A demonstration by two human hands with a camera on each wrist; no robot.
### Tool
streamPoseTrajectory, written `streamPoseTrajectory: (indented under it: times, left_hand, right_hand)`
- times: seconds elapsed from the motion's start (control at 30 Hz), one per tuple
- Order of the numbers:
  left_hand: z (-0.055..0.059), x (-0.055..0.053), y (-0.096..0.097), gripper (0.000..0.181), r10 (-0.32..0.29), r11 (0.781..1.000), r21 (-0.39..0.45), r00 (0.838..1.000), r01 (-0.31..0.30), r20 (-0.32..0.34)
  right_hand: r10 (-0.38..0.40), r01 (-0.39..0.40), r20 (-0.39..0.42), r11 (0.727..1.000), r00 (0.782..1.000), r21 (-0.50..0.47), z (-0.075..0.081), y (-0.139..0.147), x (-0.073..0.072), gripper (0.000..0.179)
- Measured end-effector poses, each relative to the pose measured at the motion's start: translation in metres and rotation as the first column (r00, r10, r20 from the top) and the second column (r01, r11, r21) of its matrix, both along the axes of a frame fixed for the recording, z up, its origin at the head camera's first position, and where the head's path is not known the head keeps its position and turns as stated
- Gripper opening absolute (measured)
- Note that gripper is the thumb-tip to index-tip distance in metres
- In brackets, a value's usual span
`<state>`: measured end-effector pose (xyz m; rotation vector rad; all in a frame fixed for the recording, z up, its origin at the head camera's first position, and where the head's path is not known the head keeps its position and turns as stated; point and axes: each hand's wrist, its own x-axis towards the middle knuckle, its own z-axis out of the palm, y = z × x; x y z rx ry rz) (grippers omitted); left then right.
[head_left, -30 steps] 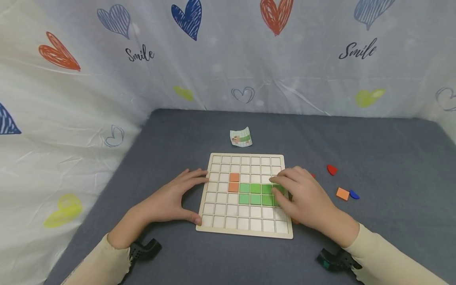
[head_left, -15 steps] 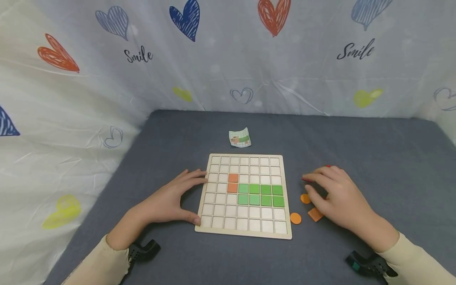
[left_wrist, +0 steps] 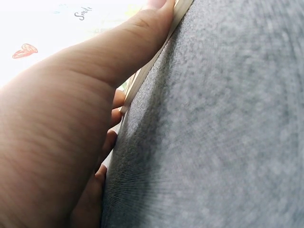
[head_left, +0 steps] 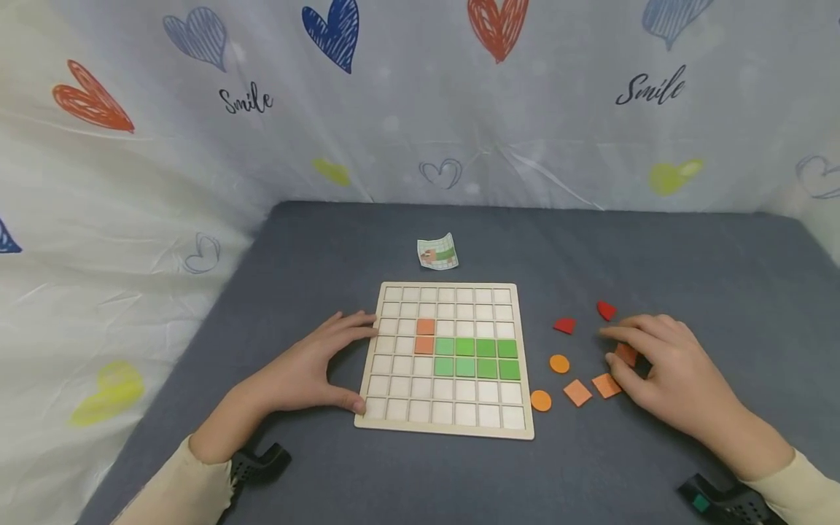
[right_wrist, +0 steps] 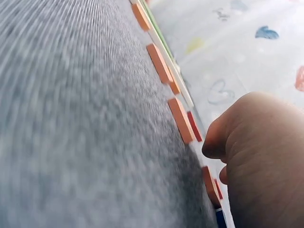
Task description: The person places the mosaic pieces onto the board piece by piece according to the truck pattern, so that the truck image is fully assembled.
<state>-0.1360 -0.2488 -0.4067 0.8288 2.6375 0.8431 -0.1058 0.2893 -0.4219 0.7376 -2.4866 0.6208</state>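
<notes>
A wooden grid board [head_left: 442, 426] lies on the table with two orange squares [head_left: 425, 336] and several green squares [head_left: 475, 358] set in its cells. At its left edge rests my left hand [head_left: 302, 364], thumb on the near corner and fingertips along the side; the left wrist view shows the thumb [left_wrist: 142, 38] against the board's edge. My right hand [head_left: 676, 372] hovers among loose pieces, thumb and index apart around an orange square tile [head_left: 626, 354], which the hand partly covers. In the right wrist view the thumb [right_wrist: 218, 140] sits above the tiles, with a gap below it.
Right of the board lie two orange discs [head_left: 559, 364], two more orange square tiles [head_left: 577, 394] and two red pieces [head_left: 564, 325]. Part of a blue piece [right_wrist: 220, 218] shows in the right wrist view. A small pattern card [head_left: 437, 252] lies behind the board.
My right hand has left the board's right side and moved right over the loose tiles, uncovering the last green squares, discs and red pieces. The left hand has stayed at the board's edge.
</notes>
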Motion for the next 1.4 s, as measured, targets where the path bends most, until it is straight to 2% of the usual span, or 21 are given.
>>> streamPoseTrajectory:
  times: [0.27, 0.5, 0.77, 1.0, 1.2, 1.4]
  left_hand:
    - [0.003, 0.001, -0.001, 0.110, 0.006, 1.000, -0.001, 1.000, -0.006, -0.001]
    - [0.004, 0.001, 0.000, 0.111, 0.005, 1.000, -0.011, 1.000, -0.005, 0.004]
    - [0.009, 0.000, 0.000, 0.111, -0.002, 1.000, -0.005, 1.000, 0.002, -0.017]
    - [0.003, -0.012, 0.008, 0.110, -0.037, 0.999, -0.004, 0.998, 0.037, -0.042]
    - [-0.003, -0.008, 0.006, 0.111, -0.029, 1.000, 0.005, 0.999, 0.030, -0.028]
    - [-0.005, -0.001, 0.000, 0.109, -0.003, 1.000, -0.006, 1.000, 0.003, -0.020]
  right_hand:
    - [-0.080, 0.078, 0.045, 0.996, 0.996, 0.043, -0.003, 0.011, 0.008, 0.036]
    - [-0.088, 0.086, 0.043, 0.995, 0.995, 0.050, -0.003, 0.015, 0.011, 0.032]
    - [-0.051, 0.050, -0.034, 0.999, 0.998, -0.016, -0.002, 0.011, 0.007, 0.031]
    - [-0.126, 0.127, 0.008, 0.989, 0.992, -0.078, 0.006, 0.005, 0.015, 0.033]
    - [-0.034, 0.034, 0.004, 0.996, 0.999, -0.084, 0.011, -0.014, 0.008, 0.031]
    - [0.075, -0.075, -0.003, 0.993, 0.997, -0.091, 0.006, -0.046, 0.002, 0.028]
